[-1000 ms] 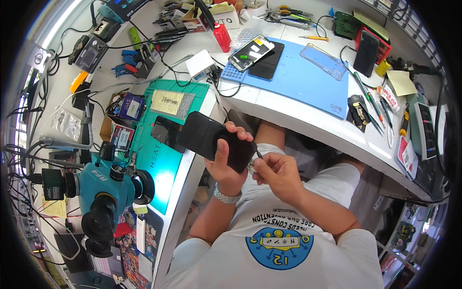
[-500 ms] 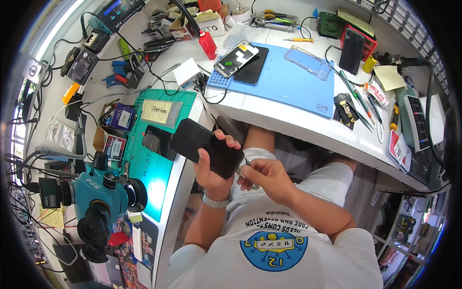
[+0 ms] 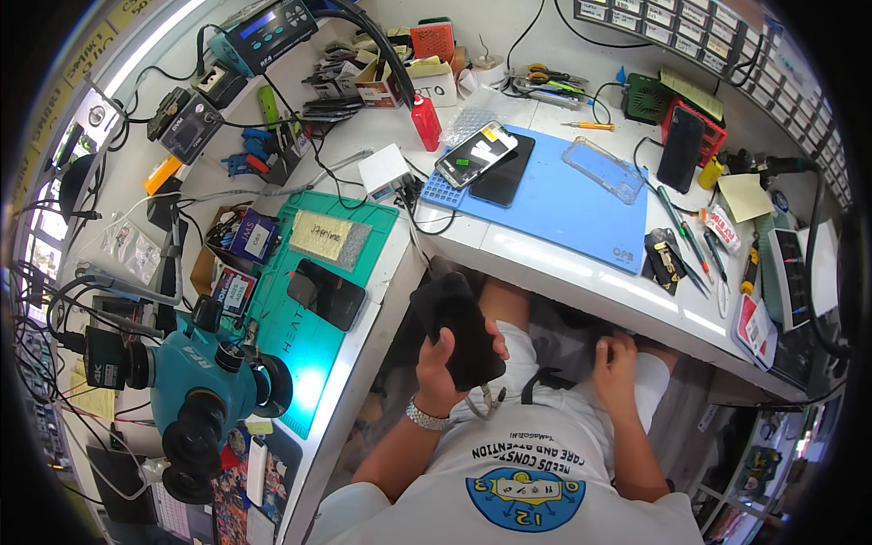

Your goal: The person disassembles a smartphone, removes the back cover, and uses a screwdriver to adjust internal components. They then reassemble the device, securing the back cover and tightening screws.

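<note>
A black phone (image 3: 459, 336) is held upright-tilted in my left hand (image 3: 438, 368), whose fingers are closed around its sides; a short cable (image 3: 488, 401) hangs from its lower end over my lap. My right hand (image 3: 616, 361) is down by my right thigh, fingers loosely bent and apart, with nothing visible in them. Beside the left hand, on the green mat (image 3: 289, 397), lie another dark phone (image 3: 327, 292) and a padded pouch (image 3: 329, 238).
The white desk (image 3: 545, 268) curves around me, bearing a blue mat (image 3: 590, 227) with phones (image 3: 477, 159) and a clear case (image 3: 602, 171). Tools (image 3: 690, 238) lie at right. A teal microscope (image 3: 200, 386) stands at left; a red bottle (image 3: 427, 123) is at the back.
My right hand has left the cable at the phone's end and moved right toward my thigh. The phone in my left hand has swung more upright, slightly rightward.
</note>
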`<action>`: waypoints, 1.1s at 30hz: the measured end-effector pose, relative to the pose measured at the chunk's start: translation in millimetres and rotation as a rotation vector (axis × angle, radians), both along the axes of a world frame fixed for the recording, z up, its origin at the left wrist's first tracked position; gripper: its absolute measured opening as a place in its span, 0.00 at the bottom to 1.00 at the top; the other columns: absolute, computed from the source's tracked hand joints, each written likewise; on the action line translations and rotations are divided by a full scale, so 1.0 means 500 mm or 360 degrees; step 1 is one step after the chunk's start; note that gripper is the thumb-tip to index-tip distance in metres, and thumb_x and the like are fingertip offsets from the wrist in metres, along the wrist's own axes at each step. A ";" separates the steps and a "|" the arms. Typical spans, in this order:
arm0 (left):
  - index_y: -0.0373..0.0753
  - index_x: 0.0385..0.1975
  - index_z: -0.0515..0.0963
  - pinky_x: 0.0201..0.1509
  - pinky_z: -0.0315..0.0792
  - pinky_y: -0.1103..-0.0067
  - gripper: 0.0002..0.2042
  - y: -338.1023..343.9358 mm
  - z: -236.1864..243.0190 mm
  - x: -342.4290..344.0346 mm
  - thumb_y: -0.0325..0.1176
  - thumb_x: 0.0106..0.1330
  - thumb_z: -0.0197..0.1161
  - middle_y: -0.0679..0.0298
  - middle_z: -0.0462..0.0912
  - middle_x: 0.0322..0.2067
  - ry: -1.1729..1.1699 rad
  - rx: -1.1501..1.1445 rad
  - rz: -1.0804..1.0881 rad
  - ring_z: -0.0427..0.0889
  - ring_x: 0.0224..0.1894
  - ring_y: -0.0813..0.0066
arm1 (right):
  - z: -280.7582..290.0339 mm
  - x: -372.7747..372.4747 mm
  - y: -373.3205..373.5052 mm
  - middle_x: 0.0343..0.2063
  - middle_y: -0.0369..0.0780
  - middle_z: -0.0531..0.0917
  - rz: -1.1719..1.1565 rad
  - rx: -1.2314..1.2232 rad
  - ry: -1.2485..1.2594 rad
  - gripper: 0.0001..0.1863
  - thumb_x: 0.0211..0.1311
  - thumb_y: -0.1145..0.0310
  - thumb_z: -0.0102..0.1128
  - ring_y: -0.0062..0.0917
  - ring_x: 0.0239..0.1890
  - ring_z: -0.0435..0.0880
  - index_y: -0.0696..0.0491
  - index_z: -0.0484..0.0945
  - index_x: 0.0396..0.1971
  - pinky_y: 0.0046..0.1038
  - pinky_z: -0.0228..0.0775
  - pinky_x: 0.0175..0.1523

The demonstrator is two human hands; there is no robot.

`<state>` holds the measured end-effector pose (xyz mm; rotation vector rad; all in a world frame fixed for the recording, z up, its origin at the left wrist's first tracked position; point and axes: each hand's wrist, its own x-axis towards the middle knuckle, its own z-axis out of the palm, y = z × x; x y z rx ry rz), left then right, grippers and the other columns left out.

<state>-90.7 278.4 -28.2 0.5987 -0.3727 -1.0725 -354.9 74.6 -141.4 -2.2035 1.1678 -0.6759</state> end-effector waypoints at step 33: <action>0.31 0.69 0.70 0.57 0.79 0.57 0.45 -0.049 -0.024 -0.019 0.74 0.77 0.55 0.49 0.81 0.52 0.0080 -0.0045 -0.0299 0.84 0.50 0.55 | -0.308 -0.277 -0.467 0.82 0.59 0.61 -0.0291 -0.0083 0.1396 0.42 0.79 0.42 0.55 0.66 0.84 0.51 0.50 0.63 0.83 0.59 0.56 0.83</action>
